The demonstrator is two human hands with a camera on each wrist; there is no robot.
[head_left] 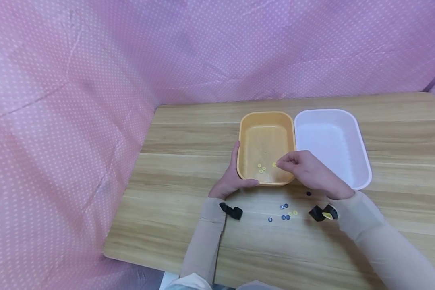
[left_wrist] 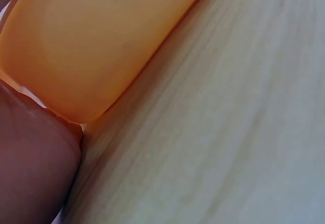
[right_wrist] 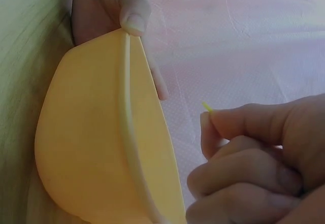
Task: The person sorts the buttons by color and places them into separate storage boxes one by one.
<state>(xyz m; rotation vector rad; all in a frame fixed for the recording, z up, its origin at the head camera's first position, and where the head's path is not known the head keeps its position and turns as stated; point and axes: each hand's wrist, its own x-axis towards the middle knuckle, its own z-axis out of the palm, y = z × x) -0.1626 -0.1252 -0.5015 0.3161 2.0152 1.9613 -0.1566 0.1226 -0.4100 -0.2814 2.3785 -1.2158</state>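
Note:
At the near left corner of an orange plastic tub, my left hand grips it, the thumb over the near rim and the fingers along the left wall. Between thumb and forefinger my right hand pinches a small yellow button, held above the tub's right part. Several yellow buttons lie on the tub floor near its front. In the left wrist view the tub's orange wall fills the upper left, with part of the hand below it.
A white tub stands right beside the orange one. On the wooden table in front lie several blue buttons, two yellow buttons and a dark button. Pink dotted cloth hangs behind and to the left.

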